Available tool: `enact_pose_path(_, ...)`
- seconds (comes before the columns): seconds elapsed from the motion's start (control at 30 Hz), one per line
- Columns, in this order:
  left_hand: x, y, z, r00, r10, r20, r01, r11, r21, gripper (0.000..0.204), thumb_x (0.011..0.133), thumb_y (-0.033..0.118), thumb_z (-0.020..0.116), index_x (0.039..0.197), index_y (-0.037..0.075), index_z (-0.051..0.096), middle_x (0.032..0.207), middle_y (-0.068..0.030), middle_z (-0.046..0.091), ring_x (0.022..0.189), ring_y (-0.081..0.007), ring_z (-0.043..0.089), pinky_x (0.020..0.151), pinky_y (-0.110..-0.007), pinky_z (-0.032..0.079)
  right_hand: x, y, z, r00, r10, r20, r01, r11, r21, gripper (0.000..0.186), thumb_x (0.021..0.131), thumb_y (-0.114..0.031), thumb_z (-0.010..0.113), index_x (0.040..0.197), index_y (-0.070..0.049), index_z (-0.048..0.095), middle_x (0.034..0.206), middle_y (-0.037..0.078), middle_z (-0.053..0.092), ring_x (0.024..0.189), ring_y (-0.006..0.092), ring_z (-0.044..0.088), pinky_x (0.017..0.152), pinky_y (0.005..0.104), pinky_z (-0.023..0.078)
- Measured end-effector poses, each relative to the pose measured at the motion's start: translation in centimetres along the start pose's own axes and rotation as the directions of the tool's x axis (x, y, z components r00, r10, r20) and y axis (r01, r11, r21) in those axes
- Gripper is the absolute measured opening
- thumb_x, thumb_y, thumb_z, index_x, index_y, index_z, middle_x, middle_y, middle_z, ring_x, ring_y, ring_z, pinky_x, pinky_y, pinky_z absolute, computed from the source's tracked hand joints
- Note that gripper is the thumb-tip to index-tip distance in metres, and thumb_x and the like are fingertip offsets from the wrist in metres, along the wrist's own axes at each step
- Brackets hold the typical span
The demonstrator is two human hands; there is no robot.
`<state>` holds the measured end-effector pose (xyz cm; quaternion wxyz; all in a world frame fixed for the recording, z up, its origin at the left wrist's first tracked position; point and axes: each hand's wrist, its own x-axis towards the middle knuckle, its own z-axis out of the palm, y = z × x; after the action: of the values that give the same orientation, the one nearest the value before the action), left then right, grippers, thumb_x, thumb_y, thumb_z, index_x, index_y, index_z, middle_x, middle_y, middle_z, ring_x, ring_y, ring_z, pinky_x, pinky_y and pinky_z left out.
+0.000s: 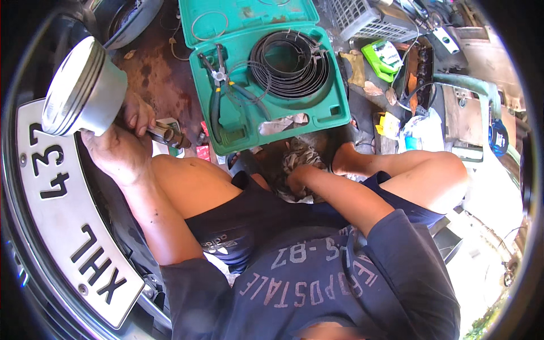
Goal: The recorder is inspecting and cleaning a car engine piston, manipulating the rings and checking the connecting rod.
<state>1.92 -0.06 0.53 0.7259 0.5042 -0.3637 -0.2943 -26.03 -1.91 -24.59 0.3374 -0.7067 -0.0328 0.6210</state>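
A silver engine piston [85,90] with grooves round its crown is held up at the left by my left hand [122,136]. My fingers close round its underside, and a brownish metal rod end [170,136] sticks out past them. Lower in the middle, my right hand [297,180] is bunched against a crumpled patterned rag [303,154] between my legs; its fingertips are partly hidden. Beyond the rag lies an open green plastic case [238,135]. Inside it are ring pliers [218,85] with blue and yellow handles and a nest of dark metal bands [289,65]. Thin rings lie over the case.
A car licence plate [73,215] on a bumper curves along the left. At the back left stands a dark basin [130,25]. A grey plastic crate [362,20], a bright green package [382,59], a clear plastic bag [422,133] and a pale green chair [481,96] are on the right.
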Motion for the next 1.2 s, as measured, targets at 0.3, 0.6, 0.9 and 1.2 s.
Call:
enact_pose_path(0.3,0.1,0.4,1.3,0.996,0.026,-0.088,-0.025,1.000,0.016,0.032,0.090,0.028,0.046,0.096,-0.003,0.046,0.057,-0.0027,0.033,0.042,-0.0120,0.032,0.044,-0.028,0.032,-0.1,5.0,-0.3,0.705,0.429,-0.565,-0.376,0.901,0.216,0.035,0.084,-0.022,0.047,0.107,-0.002,0.065,0.115,0.018,0.060,0.106,0.0346,0.057,0.084,0.0569,0.042)
enact_pose_path(0.6,0.4,-0.3,1.7,0.992,-0.025,-0.125,0.036,0.995,0.090,0.020,0.088,0.019,0.047,0.092,-0.001,0.047,0.057,-0.0024,0.037,0.042,-0.0110,0.034,0.043,-0.027,0.033,-12.5,-4.0,-5.3,0.812,0.072,-0.579,-0.098,0.995,-0.013,0.029,0.071,-0.022,0.067,0.095,-0.006,0.067,0.093,0.017,0.066,0.086,0.0320,0.064,0.070,0.0400,0.052)
enact_pose_path(0.9,0.4,-0.5,1.6,0.986,-0.010,-0.169,0.023,0.997,0.079,0.014,0.089,0.014,0.046,0.089,0.000,0.048,0.058,-0.0026,0.039,0.042,-0.0107,0.034,0.041,-0.026,0.031,-26.5,-4.3,-11.4,-0.014,-0.109,-0.994,-0.095,0.990,-0.107,0.053,0.067,-0.018,0.072,0.113,-0.004,0.049,0.107,0.016,0.050,0.100,0.0321,0.053,0.081,0.0404,0.049)
enact_pose_path(1.2,1.3,-3.3,2.1,0.890,-0.022,-0.455,0.152,0.956,0.250,0.019,0.088,0.019,0.049,0.100,0.005,0.056,0.072,-0.0003,0.052,0.053,-0.0090,0.046,0.042,-0.023,0.036,-23.4,2.0,-15.7,0.079,-0.001,-0.997,-0.087,0.996,-0.008,0.051,0.055,-0.019,0.071,0.103,-0.006,0.059,0.099,0.019,0.056,0.094,0.0348,0.057,0.077,0.0452,0.050)
